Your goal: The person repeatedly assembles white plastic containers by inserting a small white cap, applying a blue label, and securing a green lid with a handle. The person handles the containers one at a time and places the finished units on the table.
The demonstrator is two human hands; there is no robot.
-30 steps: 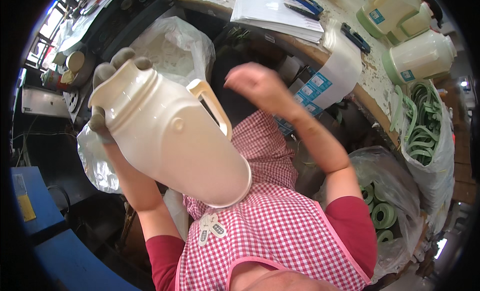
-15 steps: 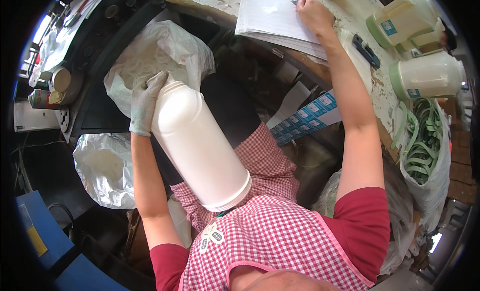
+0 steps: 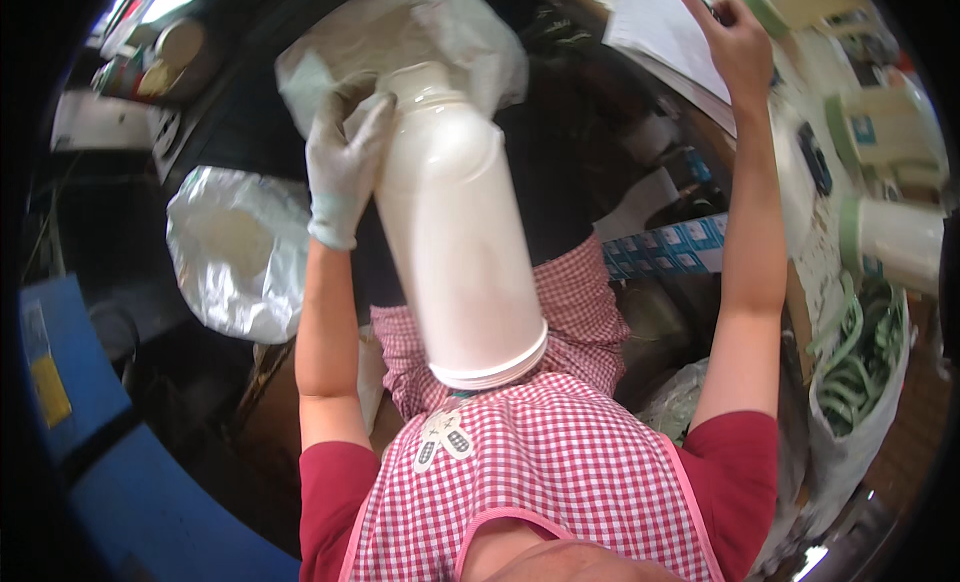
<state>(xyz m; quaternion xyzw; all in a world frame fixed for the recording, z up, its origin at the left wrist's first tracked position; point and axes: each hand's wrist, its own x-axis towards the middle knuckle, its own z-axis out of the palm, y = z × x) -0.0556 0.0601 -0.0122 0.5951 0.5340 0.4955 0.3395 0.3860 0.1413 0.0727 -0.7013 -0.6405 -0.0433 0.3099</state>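
A large white plastic bottle (image 3: pixel 465 252) leans across my lap, its base against my checked apron and its open neck pointing away. My left hand (image 3: pixel 345 152), in a pale work glove, is beside the bottle's neck and shoulder. Its thumb and fingers are apart, with the thumb against the shoulder. My bare right hand (image 3: pixel 742 57) is raised over white sheets (image 3: pixel 672 37) on the bench at the far right. One digit stretches out to the left while the others curl loosely; nothing shows between them. Motion blurs both hands somewhat.
Beyond the bottle's neck stands a translucent plastic bag (image 3: pixel 455 27); another bag (image 3: pixel 235 252) is at left. Green-based containers (image 3: pixel 895 237) line the right side, above a sack of green strips (image 3: pixel 860 367). A blue label sheet (image 3: pixel 665 247) sits below the bench (image 3: pixel 800 222).
My left hand has loosened from its grip at the bottle's neck and its fingers have spread. My right hand has lifted off the sheets. The whole view has shifted, with the bottle now more upright.
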